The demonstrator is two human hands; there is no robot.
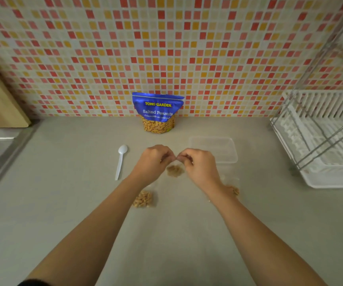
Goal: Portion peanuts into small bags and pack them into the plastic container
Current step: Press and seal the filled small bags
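Head: 2 hands (156, 159) (199, 164) pinch 1 of 3 bags (174, 170).

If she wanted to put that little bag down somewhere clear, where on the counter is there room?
The widest bare counter lies nearest her, between her forearms. More room sits left of the white plastic spoon, toward the sink edge. It is crowded around both hands, left hand and right hand, where three small peanut bags and the clear plastic container cluster.

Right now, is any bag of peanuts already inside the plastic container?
No, the plastic container shows nothing inside; the small bags lie on the counter.
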